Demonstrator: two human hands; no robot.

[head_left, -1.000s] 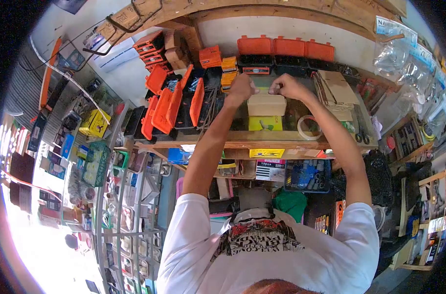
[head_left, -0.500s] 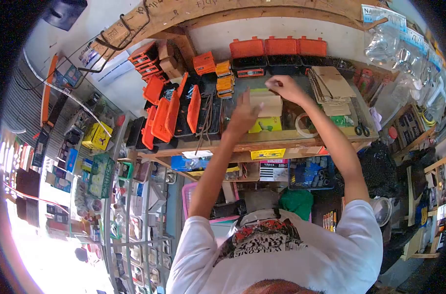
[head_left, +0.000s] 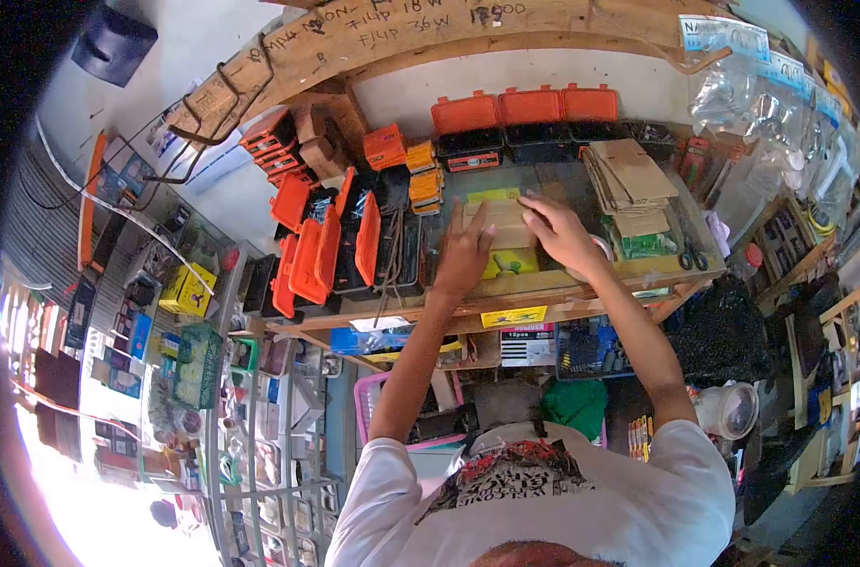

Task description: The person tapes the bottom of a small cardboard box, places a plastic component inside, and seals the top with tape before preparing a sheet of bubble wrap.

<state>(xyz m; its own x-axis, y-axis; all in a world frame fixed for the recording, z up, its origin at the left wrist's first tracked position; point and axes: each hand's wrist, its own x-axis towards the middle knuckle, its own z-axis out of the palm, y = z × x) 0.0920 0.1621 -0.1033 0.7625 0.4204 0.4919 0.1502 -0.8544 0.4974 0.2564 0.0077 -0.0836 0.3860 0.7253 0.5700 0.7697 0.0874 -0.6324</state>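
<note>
A tan piece of cardboard or paper (head_left: 507, 230) lies on a yellow-green sheet (head_left: 513, 262) on the workbench. My left hand (head_left: 467, 253) rests at its left edge, fingers apart and pointing away from me. At its right edge is my right hand (head_left: 557, 232), with fingers stretched over the piece and touching it. Neither hand is wrapped round anything. To the right lies a stack of brown cardboard pieces (head_left: 630, 180).
Open orange-lidded boxes (head_left: 315, 255) and small orange packets (head_left: 424, 177) stand left of my hands. More orange-lidded boxes (head_left: 469, 113) line the back. Scissors (head_left: 695, 258) lie near the right corner. A wooden beam (head_left: 392, 36) crosses above.
My right hand has come down from above the back of the piece onto its right side. My left hand has settled at the left edge. The whole view has shifted slightly.
</note>
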